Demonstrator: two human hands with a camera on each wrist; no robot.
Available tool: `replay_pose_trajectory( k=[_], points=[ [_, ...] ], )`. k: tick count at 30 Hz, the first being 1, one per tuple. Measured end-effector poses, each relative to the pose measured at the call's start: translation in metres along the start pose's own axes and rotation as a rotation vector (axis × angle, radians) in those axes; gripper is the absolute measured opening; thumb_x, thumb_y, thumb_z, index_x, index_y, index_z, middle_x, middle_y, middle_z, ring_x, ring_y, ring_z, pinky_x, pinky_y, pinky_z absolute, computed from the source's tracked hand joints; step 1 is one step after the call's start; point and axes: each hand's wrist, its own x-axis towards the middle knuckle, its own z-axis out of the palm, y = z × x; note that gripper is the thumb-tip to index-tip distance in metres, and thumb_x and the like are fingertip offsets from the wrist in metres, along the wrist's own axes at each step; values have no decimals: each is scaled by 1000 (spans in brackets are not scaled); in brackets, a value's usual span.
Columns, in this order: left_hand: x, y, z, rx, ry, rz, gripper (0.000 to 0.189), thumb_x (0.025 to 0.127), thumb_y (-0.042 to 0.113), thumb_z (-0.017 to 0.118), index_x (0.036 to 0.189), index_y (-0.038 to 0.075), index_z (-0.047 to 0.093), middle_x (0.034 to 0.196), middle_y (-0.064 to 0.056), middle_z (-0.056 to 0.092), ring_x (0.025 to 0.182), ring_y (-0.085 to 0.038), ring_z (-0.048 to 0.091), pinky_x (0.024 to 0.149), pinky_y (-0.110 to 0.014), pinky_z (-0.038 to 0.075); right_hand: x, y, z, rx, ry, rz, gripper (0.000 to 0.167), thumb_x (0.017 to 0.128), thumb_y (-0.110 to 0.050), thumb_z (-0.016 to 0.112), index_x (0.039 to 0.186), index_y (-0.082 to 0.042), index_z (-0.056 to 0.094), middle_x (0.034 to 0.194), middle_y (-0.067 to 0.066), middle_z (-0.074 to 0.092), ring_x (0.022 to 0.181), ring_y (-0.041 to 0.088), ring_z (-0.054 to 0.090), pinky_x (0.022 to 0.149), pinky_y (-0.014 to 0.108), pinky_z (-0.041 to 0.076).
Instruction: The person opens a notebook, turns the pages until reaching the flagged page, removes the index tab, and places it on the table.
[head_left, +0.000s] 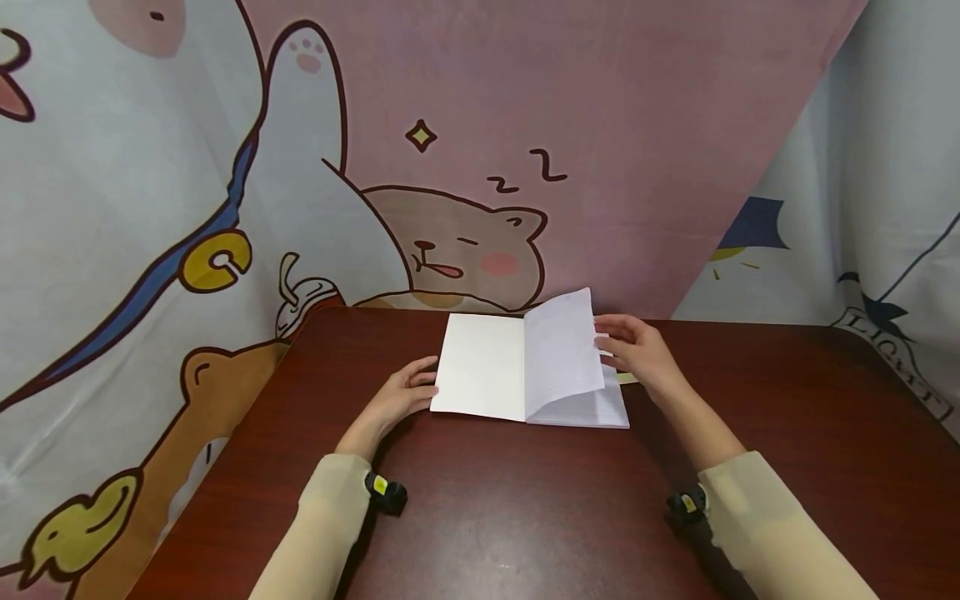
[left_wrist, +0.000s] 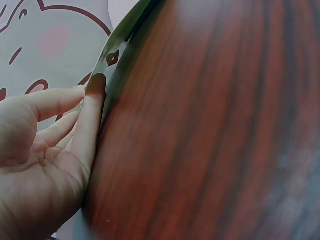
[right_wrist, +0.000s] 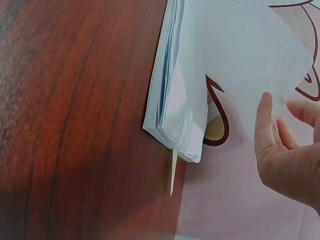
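Note:
An open notebook (head_left: 480, 367) lies near the table's far edge, its left side blank. One lined page (head_left: 562, 358) stands raised from the right half, curving up from the middle fold. At the left outer edge, my left hand (head_left: 401, 396) pinches the cover's rim; in the left wrist view the thumb (left_wrist: 90, 120) and fingertips meet at that edge. My right hand (head_left: 637, 350) is beside the raised page, fingertips right at its outer edge. Seen from the right wrist, the right hand (right_wrist: 290, 155) has thumb and forefinger apart, overlapping the lifted page (right_wrist: 250, 55).
A dark reddish wooden table (head_left: 480, 517) lies beneath the notebook. A narrow pale strip (head_left: 627, 378) sticks out from the notebook's right side. Behind the table hangs a cloth (head_left: 637, 125) printed with cartoon animals.

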Motion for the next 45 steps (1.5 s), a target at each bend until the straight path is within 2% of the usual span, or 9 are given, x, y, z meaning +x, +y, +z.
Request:
replay_pose_trajectory(
  k=[7, 14, 26, 36, 41, 45],
  points=[
    [-1, 0, -1, 13, -11, 5, 61, 100, 2, 55, 156, 10, 31, 150, -24, 45, 110, -13, 62, 94, -29, 54, 0, -3, 2, 7, -12, -19, 51, 100, -14, 58, 145, 5, 43, 143, 29, 49, 94, -5, 61, 90, 28, 57],
    [-2, 1, 1, 4, -9, 1, 59, 100, 2, 55, 155, 12, 35, 149, -22, 47, 108, -12, 63, 92, -28, 54, 0, -8, 6, 16, -14, -22, 49, 100, -13, 58, 144, 5, 44, 142, 29, 49, 93, -6, 61, 92, 29, 56],
    [-3, 2, 1, 2, -9, 0, 58, 100, 4, 56, 154, 13, 37, 149, -21, 47, 107, -9, 63, 92, -28, 54, 3, -12, 16, 63, -11, -39, 48, 98, -7, 59, 141, 8, 45, 139, 30, 49, 92, -5, 62, 82, 18, 56],
    [-3, 2, 0, 2, -11, 4, 57, 101, 7, 57, 154, 13, 37, 149, -21, 47, 109, -11, 63, 94, -29, 54, 5, -16, 23, 77, -25, -52, 48, 98, -8, 60, 141, 7, 46, 135, 23, 53, 92, -4, 64, 85, 23, 57],
    [-3, 2, -1, -8, -11, 7, 57, 101, 5, 55, 154, 12, 37, 148, -22, 48, 108, -11, 64, 92, -28, 55, 6, -18, 27, 77, -33, -50, 47, 99, -9, 59, 141, 5, 46, 139, 27, 51, 94, -2, 63, 93, 33, 56],
    [-3, 1, 0, -24, -12, 6, 56, 101, 5, 55, 154, 12, 37, 148, -23, 48, 106, -10, 64, 89, -25, 55, 6, -19, 29, 78, -32, -49, 47, 99, -9, 59, 142, 5, 46, 140, 28, 50, 94, -2, 63, 92, 33, 57]
  ],
)
